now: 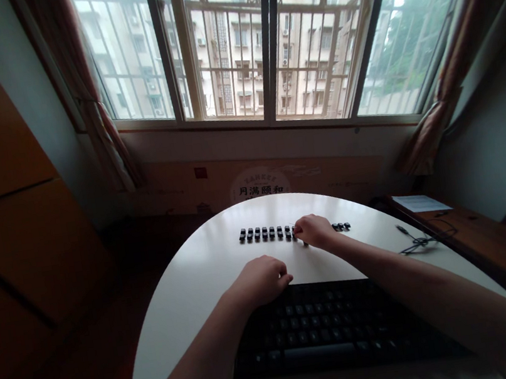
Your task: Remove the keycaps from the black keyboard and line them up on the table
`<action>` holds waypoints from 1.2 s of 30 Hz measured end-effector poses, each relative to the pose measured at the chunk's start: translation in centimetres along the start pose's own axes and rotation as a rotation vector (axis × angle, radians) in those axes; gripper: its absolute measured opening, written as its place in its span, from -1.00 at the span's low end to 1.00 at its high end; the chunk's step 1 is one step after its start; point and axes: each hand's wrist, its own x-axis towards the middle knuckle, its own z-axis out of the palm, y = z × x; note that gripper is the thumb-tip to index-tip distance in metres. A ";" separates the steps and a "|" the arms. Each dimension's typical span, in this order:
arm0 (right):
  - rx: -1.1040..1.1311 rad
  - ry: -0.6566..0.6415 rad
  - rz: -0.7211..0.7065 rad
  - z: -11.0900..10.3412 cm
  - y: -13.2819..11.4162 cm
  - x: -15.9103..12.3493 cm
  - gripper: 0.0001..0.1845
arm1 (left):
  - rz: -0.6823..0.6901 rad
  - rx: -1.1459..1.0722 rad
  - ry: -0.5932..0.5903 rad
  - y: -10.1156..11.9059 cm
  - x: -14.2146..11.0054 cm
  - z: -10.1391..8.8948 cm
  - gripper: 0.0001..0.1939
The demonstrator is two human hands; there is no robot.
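Small black keycaps [265, 234] stand in two rows on the white round table [186, 282]. My right hand [314, 231] is at the right part of these rows, its fingertips pinched on a keycap that they mostly cover. Another dark keycap [305, 243] shows just below that hand. My left hand [268, 276] is curled closed beside the upper left corner of the black keyboard [315, 322], with nothing visible in its fingers. The keyboard lies closest to me, and my right forearm crosses over its right side.
A black cable [416, 244] lies coiled at the table's right. Beyond it, a wooden desk [488, 236] holds a white sheet of paper [421, 202]. Behind the table are a wall, barred windows and tied curtains [100, 123]. An orange-brown cabinet [0, 189] stands at the left.
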 end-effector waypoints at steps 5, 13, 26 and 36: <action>-0.012 -0.007 -0.002 -0.1 0.2 0.1 -0.81 | 0.001 -0.007 0.006 -0.1 0.0 0.1 -0.71; -0.032 -0.030 0.000 0.0 0.2 0.5 -0.78 | 0.001 -0.010 0.005 -0.3 0.1 0.3 -0.74; -0.013 -0.030 -0.040 -0.3 -0.5 0.5 -0.72 | -0.012 -0.018 -0.016 0.1 -0.1 -0.1 -0.74; -0.015 -0.030 -0.062 0.4 -1.5 1.4 -0.76 | -0.019 -0.029 -0.006 -0.2 0.0 0.3 -0.78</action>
